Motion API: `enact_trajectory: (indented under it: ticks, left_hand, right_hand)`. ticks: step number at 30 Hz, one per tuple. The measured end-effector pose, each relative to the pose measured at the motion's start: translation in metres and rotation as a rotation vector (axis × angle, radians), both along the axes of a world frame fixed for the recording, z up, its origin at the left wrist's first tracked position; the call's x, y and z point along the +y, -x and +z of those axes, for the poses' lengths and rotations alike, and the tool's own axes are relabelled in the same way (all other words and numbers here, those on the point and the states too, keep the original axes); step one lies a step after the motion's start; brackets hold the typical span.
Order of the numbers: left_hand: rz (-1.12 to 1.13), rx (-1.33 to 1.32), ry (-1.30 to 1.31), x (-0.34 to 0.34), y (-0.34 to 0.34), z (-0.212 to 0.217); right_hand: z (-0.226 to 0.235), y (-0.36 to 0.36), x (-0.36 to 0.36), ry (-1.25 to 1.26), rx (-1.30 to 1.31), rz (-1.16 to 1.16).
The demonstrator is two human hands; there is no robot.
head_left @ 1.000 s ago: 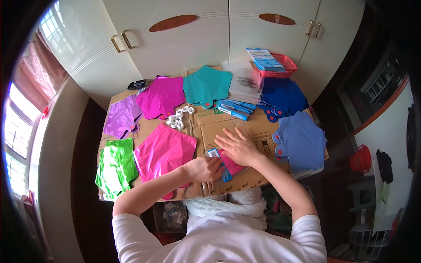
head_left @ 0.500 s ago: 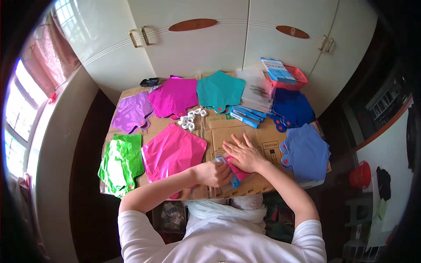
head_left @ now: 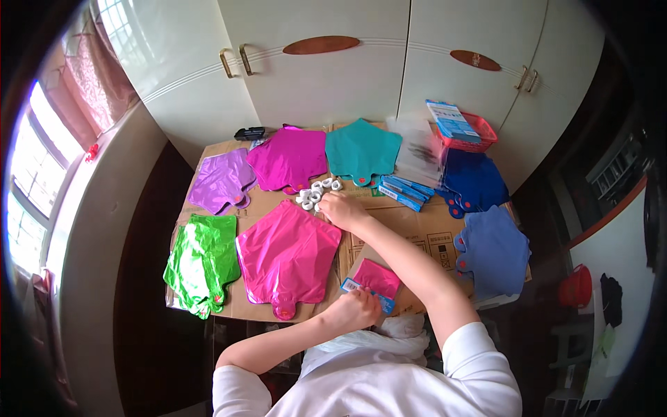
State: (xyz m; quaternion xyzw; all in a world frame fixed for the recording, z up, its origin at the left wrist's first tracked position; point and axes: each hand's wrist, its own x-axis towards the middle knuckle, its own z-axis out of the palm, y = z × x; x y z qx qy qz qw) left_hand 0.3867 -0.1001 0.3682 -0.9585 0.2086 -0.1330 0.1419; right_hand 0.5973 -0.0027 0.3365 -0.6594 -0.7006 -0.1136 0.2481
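You see everything through one head-worn fisheye camera, looking steeply down over your own chest onto the cardboard-covered table [head_left: 417,229]. It faces forward toward the white cupboard doors [head_left: 326,76], which bend along the upper rim. Your forearms enter from the lower edge, close to the lens; the table's far side sits farther off. A window [head_left: 31,187] curves along your left. No second view overlaps this one.

pink-blue packet [head_left: 373,281] near edge | blue packs [head_left: 406,192] centre | blue-white box [head_left: 450,120] in red basket [head_left: 479,137]
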Motion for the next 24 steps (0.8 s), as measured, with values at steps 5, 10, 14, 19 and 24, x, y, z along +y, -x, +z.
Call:
enact_trajectory:
  ticks: [5,10,14,19,24]
  left_hand:
    - [0.034,-0.005,0.024,0.003,0.005,-0.005]
    - [0.05,-0.043,0.054,0.0,0.005,-0.008]
    - [0.067,-0.042,0.079,0.0,0.007,-0.004]
    - [0.081,-0.042,0.081,-0.001,0.008,-0.005]
    - [0.072,-0.039,0.07,-0.001,0.008,-0.002]
  right_hand:
    - [0.042,0.003,-0.057,-0.017,0.159,0.005]
    - [0.047,-0.022,-0.152,0.298,-0.025,0.103]
    - [0.041,-0.017,-0.18,0.342,0.061,0.14]
    - [0.032,-0.005,-0.184,0.332,0.39,0.17]
    - [0.037,-0.014,-0.186,0.591,0.406,0.283]
